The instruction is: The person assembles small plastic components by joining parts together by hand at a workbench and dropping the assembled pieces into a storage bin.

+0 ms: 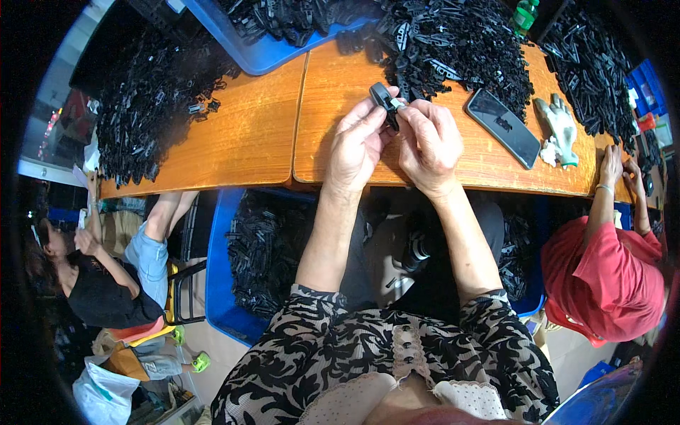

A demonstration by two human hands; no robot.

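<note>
Over the front part of the wooden table, my two hands meet at a small black plastic part with a rounded, greyish upper end [383, 98]. My left hand [353, 154] is closed, holding this part upright between thumb and fingers. The fingertips of my right hand [433, 145] are pinched at a small pale piece [397, 103] against the part's side. Whether that piece is separate from the part I cannot tell. Just beyond my hands spreads a large heap of black plastic parts [467, 42].
A phone [504, 129] and a pale work glove [564, 131] lie right of my hands. A blue bin [263, 67] holds black parts at the back; another heap [142, 120] covers the left. Blue tubs [216, 283] stand below. Co-workers sit left and right [609, 262].
</note>
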